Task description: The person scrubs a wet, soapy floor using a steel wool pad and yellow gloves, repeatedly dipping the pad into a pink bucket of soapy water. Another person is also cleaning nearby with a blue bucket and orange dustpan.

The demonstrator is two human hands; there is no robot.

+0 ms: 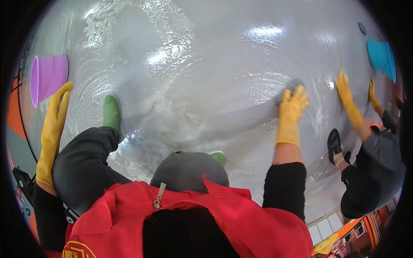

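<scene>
My right hand (293, 102), in a yellow rubber glove, presses a grey scouring pad (294, 84) against the wet, soapy grey floor (193, 106). Part of the pad is hidden beneath the fingers. On the other side, my left hand (59, 98) wears a matching long glove and holds nothing; its fingers are apart, with the forearm beside my bent left knee. Just beyond those fingertips is a purple plastic bucket (53, 75). Suds and curved wipe marks cover much of the floor.
My green rubber boots (111, 113) rest on the wet floor. At the right, a crouching co-worker (374, 171) reaches out a yellow-gloved hand (344, 87). Another gloved hand (373, 92) is near a blue bucket (380, 59). A dark pad (362, 28) lies farther off.
</scene>
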